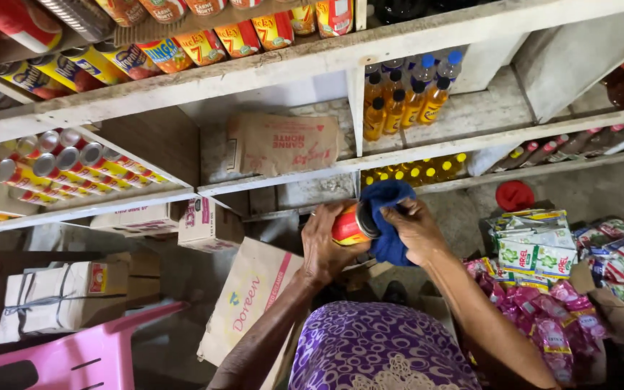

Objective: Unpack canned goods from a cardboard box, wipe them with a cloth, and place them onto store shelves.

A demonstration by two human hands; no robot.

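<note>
The left hand is wrapped around a red and yellow can, gripping it on its side in front of the shelves. The right hand clutches a blue cloth pressed against the can's metal end; the cloth drapes over and below that end. Both hands are held above the person's purple patterned lap. Behind them, a white shelf carries a brown carton and bottles of what looks like yellow oil. More cans lie stacked to the left. Sachet packs are piled at right, a pink chair at lower left.
</note>
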